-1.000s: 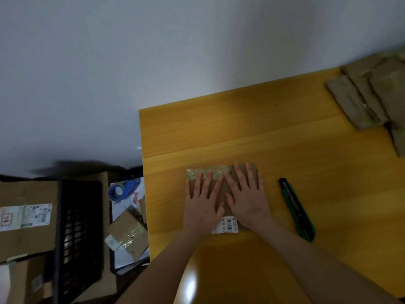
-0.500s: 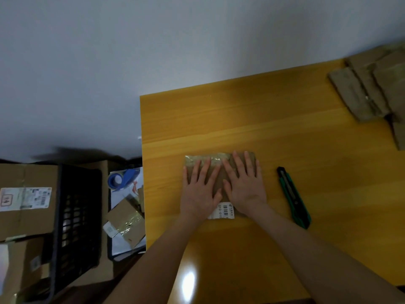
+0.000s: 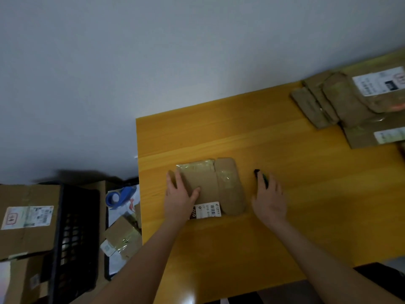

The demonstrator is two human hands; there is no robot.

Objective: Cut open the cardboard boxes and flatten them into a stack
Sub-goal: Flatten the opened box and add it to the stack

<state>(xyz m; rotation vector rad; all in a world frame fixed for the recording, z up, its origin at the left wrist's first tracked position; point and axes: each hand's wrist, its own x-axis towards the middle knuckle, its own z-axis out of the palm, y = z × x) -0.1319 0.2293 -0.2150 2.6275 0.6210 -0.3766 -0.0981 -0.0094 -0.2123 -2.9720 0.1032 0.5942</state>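
Your view is dim and slightly grainy. Light falls from above and leaves a small glare spot at the near edge of the glossy yellow wooden table point(image 3: 285, 150). Your right hand point(image 3: 270, 198) is smeared by motion blur. The flattened brown cardboard box point(image 3: 203, 183) looks sharper. The black plastic crate point(image 3: 74, 238) lies in deep shade. The table's edges bow with wide-angle distortion.

Left of your yellow wooden table point(image 3: 219, 132) sits a black plastic lattice crate point(image 3: 74, 238), blue tape dispenser point(image 3: 119, 197) just beside it on papers point(image 3: 116, 216).
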